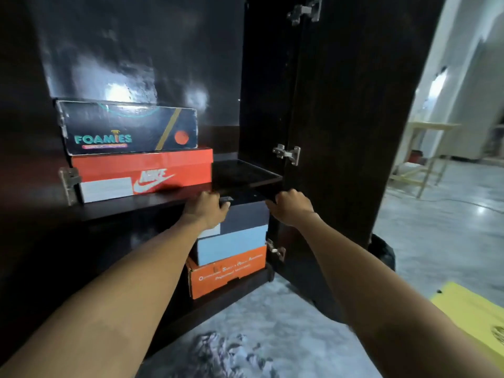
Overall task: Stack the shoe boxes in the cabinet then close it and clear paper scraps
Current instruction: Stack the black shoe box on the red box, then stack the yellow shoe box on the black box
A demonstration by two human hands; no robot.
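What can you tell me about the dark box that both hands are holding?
The dark box is black cardboard by its look, with a pale blue lower end face. It sits level atop a stack on the lower shelf, above the orange box. The left hand and right hand grip its top corners.

Both hands grip a black box (242,175) at the dark cabinet's (267,77) shelf edge, at 3 o'clock from the Nike box (141,173) under the Foamies box (128,126), with crumpled paper scraps (218,353) at 6 o'clock.
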